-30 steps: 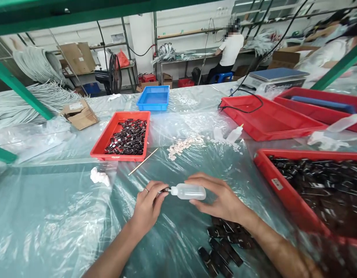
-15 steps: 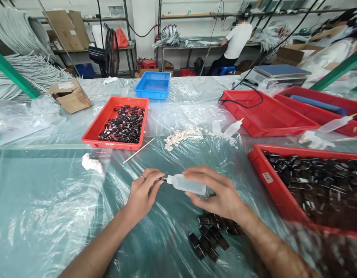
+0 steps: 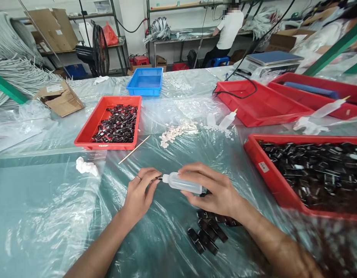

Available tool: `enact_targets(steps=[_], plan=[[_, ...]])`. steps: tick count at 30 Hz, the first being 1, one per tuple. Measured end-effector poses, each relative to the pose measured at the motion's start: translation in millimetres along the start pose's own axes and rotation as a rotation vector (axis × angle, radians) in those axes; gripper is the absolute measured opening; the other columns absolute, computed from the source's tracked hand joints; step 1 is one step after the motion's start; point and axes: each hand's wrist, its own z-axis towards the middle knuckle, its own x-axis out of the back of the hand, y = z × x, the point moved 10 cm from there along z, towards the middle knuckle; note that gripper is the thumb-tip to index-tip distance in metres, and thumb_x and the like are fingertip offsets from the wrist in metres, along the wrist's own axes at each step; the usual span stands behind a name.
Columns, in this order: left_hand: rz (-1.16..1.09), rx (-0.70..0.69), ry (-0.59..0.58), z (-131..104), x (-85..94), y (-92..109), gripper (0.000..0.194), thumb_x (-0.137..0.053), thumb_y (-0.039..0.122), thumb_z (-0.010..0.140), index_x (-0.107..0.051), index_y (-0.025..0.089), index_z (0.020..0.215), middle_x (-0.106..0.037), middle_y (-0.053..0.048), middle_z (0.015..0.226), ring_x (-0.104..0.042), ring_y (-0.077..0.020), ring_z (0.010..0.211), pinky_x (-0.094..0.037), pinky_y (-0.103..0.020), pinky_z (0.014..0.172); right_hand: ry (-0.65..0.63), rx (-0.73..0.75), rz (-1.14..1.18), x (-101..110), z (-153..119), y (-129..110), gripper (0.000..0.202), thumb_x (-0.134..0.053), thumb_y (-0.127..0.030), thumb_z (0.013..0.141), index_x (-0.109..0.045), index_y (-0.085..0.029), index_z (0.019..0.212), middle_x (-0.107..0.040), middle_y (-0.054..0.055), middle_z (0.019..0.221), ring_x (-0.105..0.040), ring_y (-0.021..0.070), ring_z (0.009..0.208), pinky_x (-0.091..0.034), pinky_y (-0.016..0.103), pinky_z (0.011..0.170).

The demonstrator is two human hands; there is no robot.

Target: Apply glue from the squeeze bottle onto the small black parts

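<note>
My right hand (image 3: 213, 189) is closed around a translucent white squeeze bottle (image 3: 184, 183), held nearly level with its nozzle end towards the left. The fingertips of my left hand (image 3: 140, 191) pinch a small dark piece (image 3: 159, 178), mostly hidden by the fingers, right at the bottle's tip. Whether tip and piece touch, I cannot tell. Several black plastic pieces (image 3: 207, 230) lie on the plastic-covered table below my right hand, some partly under the wrist.
An orange-red tray (image 3: 107, 146) of black pieces stands ahead left, a larger red tray (image 3: 265, 177) of them at right. Between lie a thin stick (image 3: 134, 150), pale chips (image 3: 172, 135) and another bottle (image 3: 227, 120). Crumpled tissue (image 3: 86, 166) sits left. A person (image 3: 229, 31) sits far back.
The whole view has shifted slightly, so the trays and table items appear a little further left. Both hands keep the same grip, the bottle still pointing at the small piece.
</note>
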Motion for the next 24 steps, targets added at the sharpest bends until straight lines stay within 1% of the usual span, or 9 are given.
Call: enact_targets(steps=[6, 11, 14, 17, 20, 22, 24], plan=[[0.004, -0.002, 0.012, -1.2, 0.1, 0.0, 0.019, -0.060, 0.017, 0.113, -0.071, 0.025, 0.125, -0.079, -0.005, 0.111, -0.080, -0.0179, 0.098, -0.066, -0.028, 0.081, -0.031, 0.039, -0.091, -0.8, -1.4, -7.3, 0.052, -0.072, -0.010, 0.099, -0.062, -0.028, 0.147, -0.076, 0.016, 0.122, -0.081, 0.0260, 0.098, -0.073, 0.036, 0.076], [0.007, 0.017, -0.001, -2.8, -2.8, -1.9, 0.018, -0.059, 0.019, 0.114, -0.071, 0.025, 0.125, -0.080, -0.006, 0.111, -0.081, -0.0185, 0.098, -0.067, -0.030, 0.083, -0.065, 0.039, -0.128, -2.1, -4.2, -9.8, 0.055, -0.074, -0.007, 0.097, -0.063, -0.026, 0.148, -0.076, 0.017, 0.122, -0.080, 0.0256, 0.095, -0.073, 0.036, 0.077], [0.002, 0.029, -0.001, -3.5, -3.0, -2.9, 0.018, -0.059, 0.021, 0.114, -0.071, 0.026, 0.126, -0.080, -0.006, 0.109, -0.081, -0.0190, 0.097, -0.067, -0.031, 0.083, -0.055, 0.037, -0.124, -0.8, -3.5, -11.9, 0.056, -0.073, -0.007, 0.097, -0.064, -0.027, 0.147, -0.076, 0.016, 0.121, -0.080, 0.0255, 0.093, -0.073, 0.035, 0.076], [-0.010, 0.035, 0.005, -4.2, -2.0, -3.4, 0.018, -0.058, 0.022, 0.115, -0.071, 0.027, 0.125, -0.081, -0.006, 0.109, -0.082, -0.0204, 0.098, -0.069, -0.033, 0.083, -0.024, 0.007, -0.071, 1.3, -0.5, -10.5, 0.057, -0.074, -0.007, 0.095, -0.066, -0.030, 0.147, -0.077, 0.014, 0.120, -0.081, 0.0255, 0.095, -0.072, 0.034, 0.076], [-0.038, 0.055, -0.002, -5.7, -3.0, -6.2, 0.019, -0.057, 0.023, 0.115, -0.070, 0.028, 0.127, -0.084, -0.008, 0.115, -0.085, -0.0215, 0.102, -0.071, -0.033, 0.083, 0.033, -0.110, 0.067, 4.9, 1.4, 3.9, 0.053, -0.079, -0.011, 0.093, -0.072, -0.034, 0.140, -0.080, 0.010, 0.119, -0.082, 0.0267, 0.101, -0.071, 0.036, 0.080], [-0.084, 0.085, -0.005, -7.8, -4.3, -10.2, 0.021, -0.058, 0.023, 0.114, -0.069, 0.029, 0.131, -0.087, -0.008, 0.121, -0.086, -0.0199, 0.101, -0.072, -0.030, 0.081, 0.101, -0.247, 0.220, 7.5, -1.4, 22.9, 0.043, -0.082, -0.018, 0.092, -0.077, -0.037, 0.130, -0.081, 0.006, 0.115, -0.082, 0.0268, 0.100, -0.069, 0.036, 0.080], [-0.136, 0.132, -0.010, -10.6, -6.1, -15.6, 0.024, -0.060, 0.023, 0.113, -0.069, 0.030, 0.134, -0.089, -0.006, 0.123, -0.087, -0.0173, 0.093, -0.073, -0.028, 0.080, 0.188, -0.411, 0.379, 8.3, -9.4, 45.8, 0.030, -0.086, -0.026, 0.092, -0.082, -0.037, 0.120, -0.083, 0.003, 0.109, -0.080, 0.0250, 0.094, -0.066, 0.034, 0.076]])
